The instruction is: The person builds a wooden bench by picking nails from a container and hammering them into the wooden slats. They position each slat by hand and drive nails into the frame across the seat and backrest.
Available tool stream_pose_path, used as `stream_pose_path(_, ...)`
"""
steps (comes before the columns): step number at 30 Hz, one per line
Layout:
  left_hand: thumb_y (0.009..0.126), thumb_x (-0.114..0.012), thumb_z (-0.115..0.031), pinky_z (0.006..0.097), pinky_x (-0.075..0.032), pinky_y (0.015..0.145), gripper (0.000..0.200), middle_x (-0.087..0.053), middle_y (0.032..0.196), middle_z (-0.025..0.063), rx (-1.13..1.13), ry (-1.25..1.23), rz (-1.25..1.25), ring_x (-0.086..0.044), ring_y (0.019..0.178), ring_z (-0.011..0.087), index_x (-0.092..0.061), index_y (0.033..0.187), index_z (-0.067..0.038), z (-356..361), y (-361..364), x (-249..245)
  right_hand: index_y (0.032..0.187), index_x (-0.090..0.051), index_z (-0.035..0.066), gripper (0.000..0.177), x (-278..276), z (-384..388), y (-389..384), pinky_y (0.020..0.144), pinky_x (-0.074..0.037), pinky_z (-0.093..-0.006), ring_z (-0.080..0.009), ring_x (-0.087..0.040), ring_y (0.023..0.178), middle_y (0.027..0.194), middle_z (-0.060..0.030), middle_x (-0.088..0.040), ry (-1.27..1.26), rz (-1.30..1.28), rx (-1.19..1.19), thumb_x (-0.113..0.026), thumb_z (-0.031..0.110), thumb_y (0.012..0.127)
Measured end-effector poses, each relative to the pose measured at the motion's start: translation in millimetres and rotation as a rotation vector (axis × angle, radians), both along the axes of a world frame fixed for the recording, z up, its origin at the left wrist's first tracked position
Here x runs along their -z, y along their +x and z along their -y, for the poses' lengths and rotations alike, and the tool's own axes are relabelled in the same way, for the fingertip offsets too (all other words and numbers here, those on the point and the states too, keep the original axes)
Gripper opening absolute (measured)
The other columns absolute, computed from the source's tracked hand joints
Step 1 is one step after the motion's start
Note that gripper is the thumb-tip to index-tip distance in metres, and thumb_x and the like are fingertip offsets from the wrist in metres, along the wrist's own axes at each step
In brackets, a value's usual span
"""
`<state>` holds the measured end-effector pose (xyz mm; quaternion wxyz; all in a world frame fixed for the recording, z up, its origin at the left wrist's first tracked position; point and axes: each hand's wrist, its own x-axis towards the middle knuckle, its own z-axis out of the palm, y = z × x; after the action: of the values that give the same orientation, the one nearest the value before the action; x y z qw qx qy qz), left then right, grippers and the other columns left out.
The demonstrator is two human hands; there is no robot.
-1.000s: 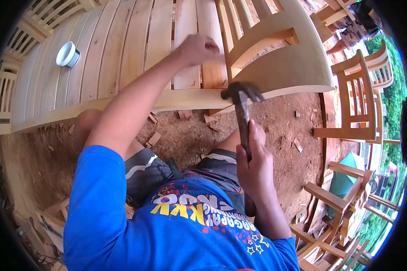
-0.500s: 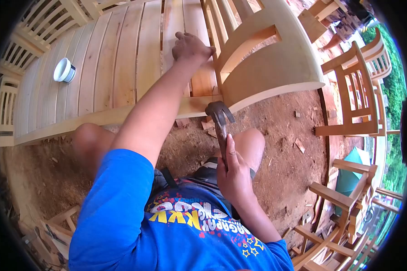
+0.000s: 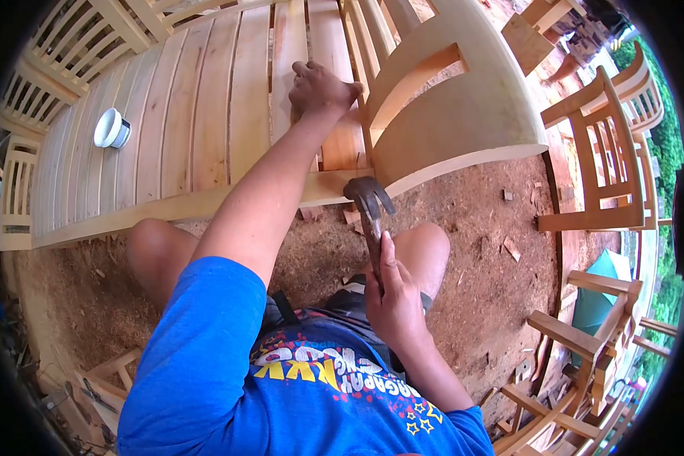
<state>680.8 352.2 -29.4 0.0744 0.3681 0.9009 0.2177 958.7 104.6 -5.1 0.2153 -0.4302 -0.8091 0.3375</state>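
Note:
My right hand [image 3: 397,302] is wrapped round the handle of a claw hammer [image 3: 372,216], thumb along the shaft. The hammer's head is up, close to the front rail [image 3: 197,204] of a pale wooden bench. Reaching over the bench, my left hand [image 3: 321,93] rests on the seat slats [image 3: 251,99] beside the curved end panel [image 3: 452,125]. Its fingers curl downward and its thumb points toward the panel; whatever lies under the fingers is hidden.
A white tub [image 3: 111,129] lies tilted on the slats to the left. Wooden chair frames [image 3: 608,175] and a teal umbrella [image 3: 596,292] are on the right. Wood scraps [image 3: 511,248] litter the dirt floor. Another person [image 3: 581,38] is at upper right.
The view has shifted slightly, so the surroundings sit a little differently. Both hands and the hammer keep nearly the same pose.

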Motion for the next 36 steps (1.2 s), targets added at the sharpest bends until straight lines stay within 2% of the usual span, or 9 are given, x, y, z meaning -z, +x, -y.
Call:
stream_pose_path(5, 0.078, -0.082, -0.058, 0.0506, -0.061, 0.102, 0.090, -0.056, 0.142, 0.0213, 0.040, -0.011, -0.025, -0.070, 0.125, 0.0397, -0.060, 0.141, 0.002, 3.0, 1.0, 0.7, 0.171, -0.029, -0.001, 0.083, -3.9, -1.4, 0.9, 0.076, -0.057, -0.0558, -0.0493, -0.070, 0.085, 0.097, -0.0275, -0.066, 0.003, -0.008, 0.005, -0.066, -0.003, 0.097)
stream_pose_path(8, 0.087, -0.074, -0.059, 0.0455, -0.060, 0.101, 0.087, -0.052, 0.144, 0.0219, 0.127, -0.030, -0.098, -0.063, 0.132, 0.0340, -0.054, 0.143, 0.003, 12.0, 4.6, 2.4, 0.169, -0.034, -0.002, 0.081, -4.0, 5.8, 6.0, 0.075, -0.057, -0.0535, -0.0474, -0.071, 0.083, 0.096, -0.0267, -0.067, -0.004, -0.080, 0.006, -0.068, -0.004, 0.095)
stream_pose_path(11, 0.087, -0.072, -0.062, 0.0504, -0.058, 0.106, 0.086, -0.053, 0.148, 0.0225, 0.181, -0.036, -0.137, -0.063, 0.136, 0.0400, -0.057, 0.154, -0.010, 10.7, 0.9, 9.2, 0.166, -0.042, -0.001, 0.080, -4.5, 12.0, 16.3, 0.073, -0.058, -0.0500, -0.0438, -0.072, 0.081, 0.094, -0.0242, -0.068, -0.055, -0.107, 0.021, -0.071, -0.005, 0.092)
stream_pose_path(14, 0.087, -0.071, -0.065, 0.0494, -0.058, 0.107, 0.080, -0.055, 0.149, 0.0158, 0.364, 0.007, -0.191, -0.061, 0.140, 0.0355, -0.062, 0.154, -0.022, 23.4, -10.8, 9.0, 0.164, -0.049, 0.002, 0.079, -6.1, 20.6, 22.5, 0.071, -0.058, -0.0471, -0.0406, -0.071, 0.076, 0.092, -0.0203, -0.068, -0.071, -0.068, 0.022, -0.072, -0.004, 0.089)
stream_pose_path(17, 0.096, -0.065, -0.070, 0.0439, -0.057, 0.110, 0.068, -0.053, 0.153, 0.0067, 0.576, 0.012, -0.275, -0.062, 0.138, 0.0277, -0.066, 0.153, -0.034, 32.5, -29.7, 9.4, 0.161, -0.053, 0.001, 0.078, -15.2, 18.3, 18.1, 0.072, -0.057, -0.0434, -0.0382, -0.070, 0.077, 0.093, -0.0195, -0.069, -0.060, -0.014, -0.014, -0.073, -0.006, 0.086)
stream_pose_path(21, 0.100, -0.060, -0.073, 0.0447, -0.056, 0.113, 0.061, -0.058, 0.147, 0.0028, 0.815, 0.067, -0.310, -0.065, 0.134, 0.0255, -0.072, 0.146, -0.034, 31.2, -53.0, 20.1, 0.161, -0.053, -0.001, 0.078, -26.1, -2.3, -8.5, 0.075, -0.055, -0.0437, -0.0387, -0.067, 0.082, 0.097, -0.0205, -0.066, -0.027, -0.156, -0.113, -0.073, -0.006, 0.085)
stream_pose_path(25, 0.101, -0.060, -0.073, 0.0446, -0.058, 0.109, 0.060, -0.059, 0.145, 0.0029, 0.827, 0.048, -0.301, -0.068, 0.130, 0.0259, -0.071, 0.147, -0.035, 30.0, -52.4, 18.7, 0.163, -0.048, -0.002, 0.079, -39.8, -22.1, -52.0, 0.081, -0.055, -0.0460, -0.0420, -0.066, 0.093, 0.109, -0.0250, -0.063, -0.142, -0.201, -0.117, -0.071, -0.004, 0.087)
stream_pose_path(30, 0.102, -0.058, -0.073, 0.0454, -0.061, 0.102, 0.060, -0.061, 0.140, 0.0026, 0.936, 0.068, -0.365, -0.073, 0.119, 0.0269, -0.071, 0.147, -0.035, 25.8, -65.8, 18.5, 0.161, -0.048, -0.005, 0.076, -46.6, -39.5, -90.1, 0.085, -0.056, -0.0463, -0.0453, -0.066, 0.096, 0.108, -0.0271, -0.063, -0.176, -0.144, -0.086, -0.069, 0.001, 0.088)
stream_pose_path(36, 0.103, -0.057, -0.073, 0.0468, -0.062, 0.099, 0.060, -0.061, 0.139, 0.0034, 0.950, 0.107, -0.340, -0.073, 0.119, 0.0281, -0.070, 0.148, -0.035, 25.4, -69.2, 22.1, 0.160, -0.050, -0.004, 0.074, -43.0, -45.2, -95.0, 0.089, -0.056, -0.0491, -0.0465, -0.067, 0.099, 0.109, -0.0281, -0.063, -0.226, -0.088, -0.049, -0.069, 0.003, 0.089)
